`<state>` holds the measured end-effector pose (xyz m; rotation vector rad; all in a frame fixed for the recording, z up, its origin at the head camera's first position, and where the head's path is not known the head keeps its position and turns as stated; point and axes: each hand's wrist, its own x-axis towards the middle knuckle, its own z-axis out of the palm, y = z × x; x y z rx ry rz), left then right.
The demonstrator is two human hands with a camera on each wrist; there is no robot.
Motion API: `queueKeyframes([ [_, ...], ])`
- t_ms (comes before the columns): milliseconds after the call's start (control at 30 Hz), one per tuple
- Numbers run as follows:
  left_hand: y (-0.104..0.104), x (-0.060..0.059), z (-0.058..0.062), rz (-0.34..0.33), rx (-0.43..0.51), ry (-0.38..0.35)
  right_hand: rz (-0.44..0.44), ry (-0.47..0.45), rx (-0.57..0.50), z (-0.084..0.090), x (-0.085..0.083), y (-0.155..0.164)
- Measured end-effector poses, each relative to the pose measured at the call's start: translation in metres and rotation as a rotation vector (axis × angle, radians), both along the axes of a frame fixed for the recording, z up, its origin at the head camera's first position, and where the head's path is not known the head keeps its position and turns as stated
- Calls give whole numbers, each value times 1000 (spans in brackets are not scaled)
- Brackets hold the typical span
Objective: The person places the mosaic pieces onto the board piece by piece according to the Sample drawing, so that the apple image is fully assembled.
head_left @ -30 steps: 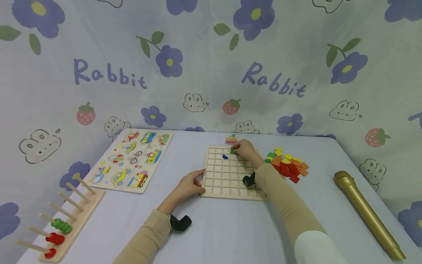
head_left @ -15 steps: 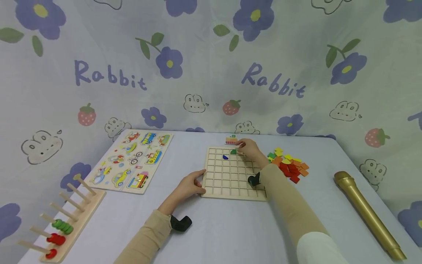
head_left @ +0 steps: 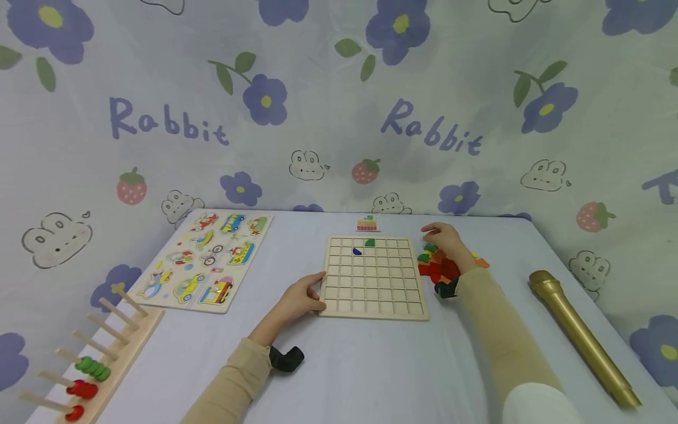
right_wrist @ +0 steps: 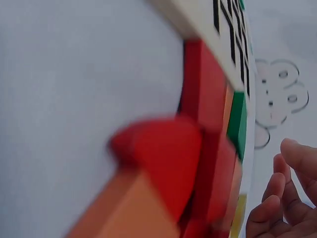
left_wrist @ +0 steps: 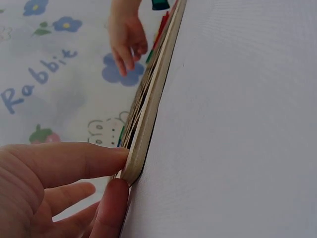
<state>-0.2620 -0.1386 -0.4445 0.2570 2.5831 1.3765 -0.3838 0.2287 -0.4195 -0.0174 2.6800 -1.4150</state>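
A wooden grid board (head_left: 374,282) lies flat on the table in the head view. A green quarter-round piece (head_left: 369,242) is in its top row, and a small blue piece (head_left: 357,251) lies one row nearer. My left hand (head_left: 296,299) touches the board's left edge, index finger and thumb spread along it; the left wrist view shows both fingertips against the edge near a corner. My right hand (head_left: 445,240) hovers over the far side of a pile of coloured pieces (head_left: 439,267), with fingers loosely bent and nothing visible between them. The arm partly hides the pile.
A small picture card (head_left: 368,223) lies behind the board. To the left are a vehicle puzzle board (head_left: 212,259) and a wooden peg rack (head_left: 113,362) with red and green beads. A gold microphone (head_left: 582,338) lies at the right. A patterned cloth hangs behind the table.
My right hand has left the green piece in the board's top row and moved right to the pile of coloured pieces. The left hand stays at the board's edge.
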Motion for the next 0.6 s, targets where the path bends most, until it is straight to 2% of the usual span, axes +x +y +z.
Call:
queueKeyframes([
  [167,0,1,0,8,-2,-2,-29,-57,-29,-7,5,18],
  [300,0,0,-2,15,3,-3,-11,-74,-25,-12,9,24],
  [600,1,1,-2,12,0,-2,76,-49,211,-9,14,20],
])
